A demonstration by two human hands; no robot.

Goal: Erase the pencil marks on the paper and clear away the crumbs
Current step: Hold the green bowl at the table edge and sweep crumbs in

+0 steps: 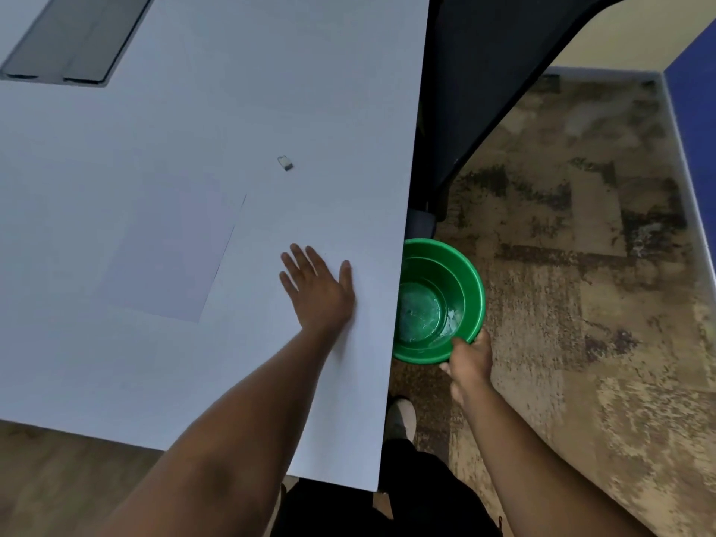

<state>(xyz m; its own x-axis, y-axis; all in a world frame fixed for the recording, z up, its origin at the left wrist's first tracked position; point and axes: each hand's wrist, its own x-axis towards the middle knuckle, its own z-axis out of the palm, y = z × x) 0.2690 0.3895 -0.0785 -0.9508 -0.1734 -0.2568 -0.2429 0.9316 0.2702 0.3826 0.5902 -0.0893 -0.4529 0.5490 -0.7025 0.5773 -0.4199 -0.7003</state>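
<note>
Looks like an office or meeting room here: a broad, pale worktop (193, 129) with a grey flip-lid cable hatch (73, 36) set flush into its surface, mottled brown-and-beige carpet tiles (581, 265) underfoot, a blue partition panel (693, 91) along the right edge, and a dark chair (484, 71) pushed near the worktop's side.

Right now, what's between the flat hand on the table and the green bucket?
Only bare white table and its edge. In the head view the left hand lies flat just inside that edge; the green bucket, gripped by the right hand, hangs just beyond it.
</note>
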